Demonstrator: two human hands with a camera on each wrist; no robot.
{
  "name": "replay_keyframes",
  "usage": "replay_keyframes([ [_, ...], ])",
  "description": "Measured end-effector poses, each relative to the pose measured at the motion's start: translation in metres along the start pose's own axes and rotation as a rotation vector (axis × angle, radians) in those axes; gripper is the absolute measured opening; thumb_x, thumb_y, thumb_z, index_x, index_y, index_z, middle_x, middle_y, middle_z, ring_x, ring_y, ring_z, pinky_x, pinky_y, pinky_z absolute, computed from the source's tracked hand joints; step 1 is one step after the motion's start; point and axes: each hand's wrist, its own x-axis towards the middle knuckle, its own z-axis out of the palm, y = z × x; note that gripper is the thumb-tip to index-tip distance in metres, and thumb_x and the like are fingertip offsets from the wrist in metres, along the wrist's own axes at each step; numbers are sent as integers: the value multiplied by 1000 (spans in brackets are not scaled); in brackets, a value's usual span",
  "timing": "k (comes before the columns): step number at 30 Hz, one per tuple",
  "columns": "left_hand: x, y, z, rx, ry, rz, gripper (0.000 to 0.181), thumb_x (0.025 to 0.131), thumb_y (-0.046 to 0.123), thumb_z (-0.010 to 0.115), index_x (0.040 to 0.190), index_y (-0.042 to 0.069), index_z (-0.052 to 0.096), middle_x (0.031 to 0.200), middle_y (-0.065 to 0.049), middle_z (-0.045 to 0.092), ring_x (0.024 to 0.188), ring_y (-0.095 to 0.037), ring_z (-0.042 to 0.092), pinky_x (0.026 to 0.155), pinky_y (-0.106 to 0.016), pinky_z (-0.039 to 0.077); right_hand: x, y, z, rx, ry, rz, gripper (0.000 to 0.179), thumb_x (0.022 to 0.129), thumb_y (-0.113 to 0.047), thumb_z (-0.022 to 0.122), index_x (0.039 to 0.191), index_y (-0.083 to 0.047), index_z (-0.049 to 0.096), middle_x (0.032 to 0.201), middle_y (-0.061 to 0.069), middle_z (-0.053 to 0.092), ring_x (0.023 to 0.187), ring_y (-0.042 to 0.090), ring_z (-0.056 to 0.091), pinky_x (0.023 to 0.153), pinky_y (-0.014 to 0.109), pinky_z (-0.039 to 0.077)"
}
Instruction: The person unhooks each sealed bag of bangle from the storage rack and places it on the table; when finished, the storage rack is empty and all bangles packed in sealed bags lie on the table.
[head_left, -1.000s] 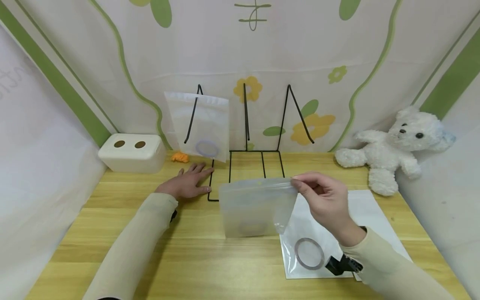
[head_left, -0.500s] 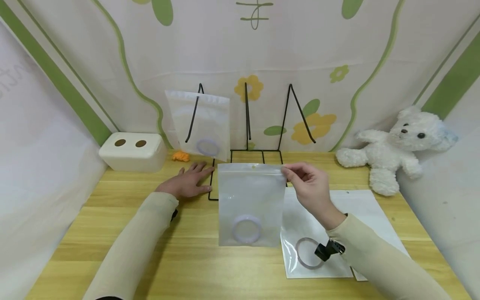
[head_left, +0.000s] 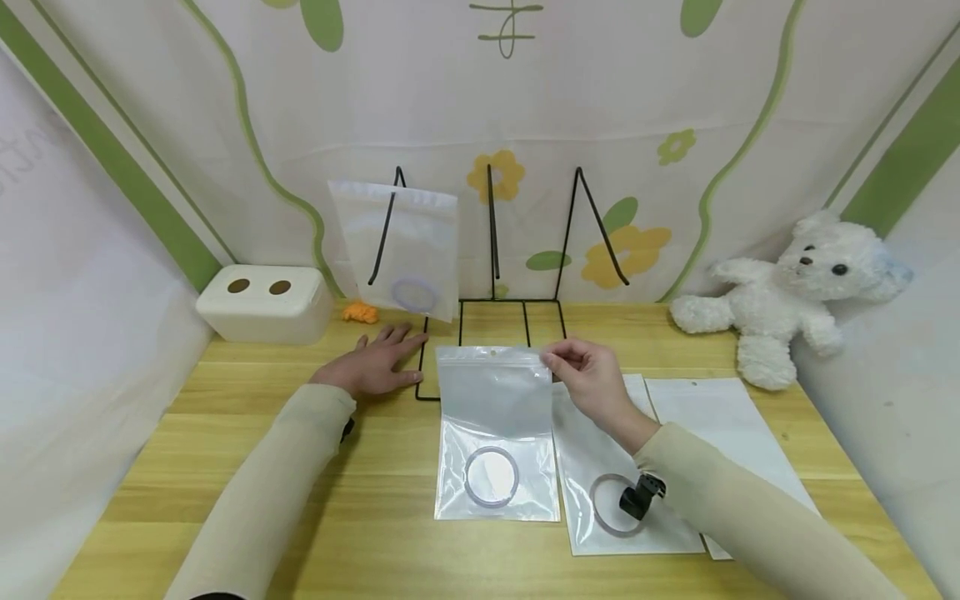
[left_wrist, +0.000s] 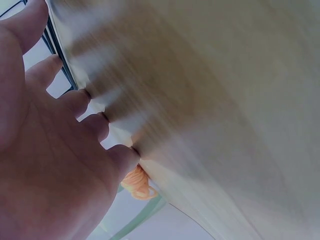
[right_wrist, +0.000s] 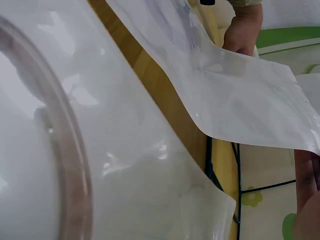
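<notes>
Left hand (head_left: 373, 365) is laid spread on table (head_left: 375, 517) by black rack (head_left: 492, 237), nothing held. Pouch (head_left: 495, 400) is pinched at upper right corner by right hand (head_left: 596, 383).

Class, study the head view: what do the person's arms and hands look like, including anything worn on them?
Plain cream long sleeves cover both forearms: the left sleeve and right sleeve. The left hand and right hand are gloveless. A black, boxy device sits by the right cuff; a small black piece shows at the left.
</notes>
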Motion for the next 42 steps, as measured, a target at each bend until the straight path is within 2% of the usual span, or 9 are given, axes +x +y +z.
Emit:
replay_keyframes([
  [2, 0, 0, 0, 3, -1, 0, 76, 112, 48, 56, 174, 18, 24, 181, -24, 9, 167, -51, 5, 125, -84, 5, 2, 4, 2, -23, -29, 36, 15, 103, -8, 74, 108, 5, 78, 101, 19, 79, 80, 10, 72, 78, 38, 67],
  [4, -1, 1, 0, 3, -1, -1, 76, 112, 48, 56, 174, 18, 24, 181, -24, 8, 167, -51, 5, 125, -84, 4, 4, 8, 2, -65, -54, 63, 17, 104, -10, 74, 111, 4, 78, 105, 20, 79, 84, 10, 73, 80, 38, 67],
  [8, -1, 0, 0, 2, 2, -4, 76, 112, 49, 55, 174, 18, 24, 181, -24, 8, 167, -51, 5, 125, -83, 4, 9, 12, 1, -194, -124, 85, 18, 104, -12, 74, 116, 1, 77, 105, 17, 79, 89, 15, 73, 77, 28, 63],
  [11, 0, 1, 0, 0, 2, -4, 77, 112, 50, 55, 174, 19, 24, 181, -23, 8, 167, -51, 4, 125, -83, 4, 13, 14, -1, -290, -188, 77, 22, 103, -11, 74, 122, -2, 77, 104, 12, 78, 92, 19, 72, 77, 26, 60],
  [14, 0, 0, 0, -2, -1, -6, 77, 112, 50, 55, 174, 19, 24, 181, -23, 7, 167, -50, 4, 125, -83, 3, 18, 15, -3, -365, -245, 48, 24, 103, -12, 74, 126, -5, 77, 106, 10, 78, 97, 20, 72, 83, 30, 60],
  [19, 1, 0, -1, -1, -7, -9, 77, 112, 50, 55, 175, 19, 23, 182, -23, 7, 168, -50, 3, 125, -83, 3, 27, 17, -6, -457, -312, 17, 19, 106, -14, 71, 121, -8, 80, 111, 9, 79, 100, 22, 71, 85, 37, 59],
  [24, 1, 2, -2, 1, -9, -10, 76, 112, 49, 55, 175, 19, 23, 182, -23, 6, 168, -50, 3, 125, -83, 3, 34, 24, -7, -466, -348, 21, 17, 107, -12, 68, 116, -8, 82, 110, 8, 79, 97, 19, 71, 84, 38, 61],
  [35, 1, 1, -2, -8, -8, -10, 76, 112, 48, 56, 175, 20, 23, 182, -23, 6, 168, -50, 2, 125, -83, 2, 41, 34, -6, -503, -399, 41, 17, 106, -10, 70, 117, -9, 82, 108, 6, 79, 94, 16, 69, 82, 34, 59],
  [42, 1, -1, 1, -11, -7, -6, 77, 112, 49, 56, 175, 20, 23, 182, -23, 6, 168, -50, 2, 125, -83, 2, 41, 33, -6, -526, -412, 56, 17, 106, -12, 70, 119, -10, 81, 110, 6, 79, 94, 17, 68, 81, 34, 57],
])
